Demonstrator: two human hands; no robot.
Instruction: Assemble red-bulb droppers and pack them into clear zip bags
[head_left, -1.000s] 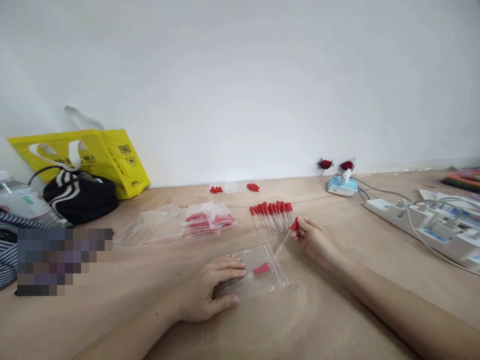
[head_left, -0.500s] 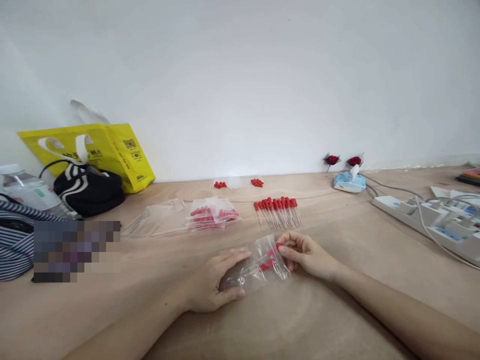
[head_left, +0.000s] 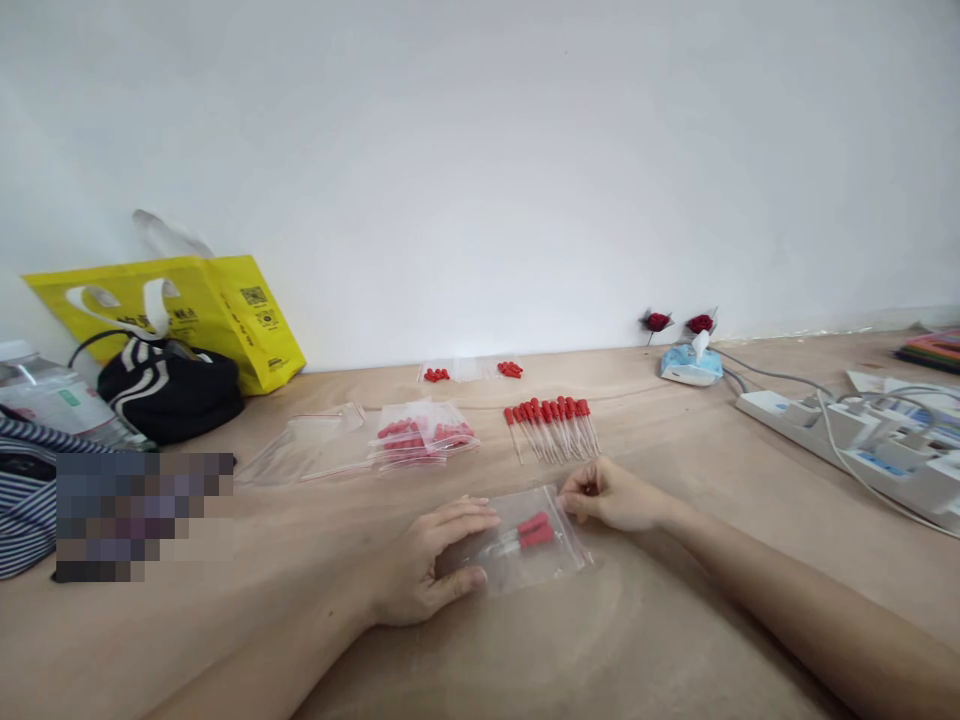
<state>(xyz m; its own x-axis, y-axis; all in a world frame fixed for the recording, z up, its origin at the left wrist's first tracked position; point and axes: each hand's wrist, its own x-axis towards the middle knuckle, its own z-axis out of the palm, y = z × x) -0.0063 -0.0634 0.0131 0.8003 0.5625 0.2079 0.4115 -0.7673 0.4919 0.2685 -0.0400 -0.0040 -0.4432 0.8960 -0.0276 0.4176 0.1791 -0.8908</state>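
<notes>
A clear zip bag (head_left: 525,570) lies flat on the table between my hands, with red-tipped sticks (head_left: 535,530) inside it. My left hand (head_left: 439,560) rests on the bag's left end, thumb and fingers spread apart. At the bag's upper right corner is my right hand (head_left: 604,493), its fingers pinched together; whatever they hold is too small to make out. Beyond it, several red-tipped sticks (head_left: 551,425) lie side by side in a row. Filled bags with red pieces (head_left: 424,435) are stacked left of the row, beside empty clear bags (head_left: 319,445).
Two small bags of red pieces (head_left: 436,375) lie by the wall. At left are a yellow bag (head_left: 255,320), a black pouch (head_left: 172,390) and a bottle (head_left: 60,400). A tissue pack (head_left: 691,366), two dark red flowers (head_left: 658,322) and power strips (head_left: 825,430) stand at right.
The red-tipped sticks now lie fully within the bag, whose right end has flattened. My right hand has drawn back slightly from the red tip to the bag's corner.
</notes>
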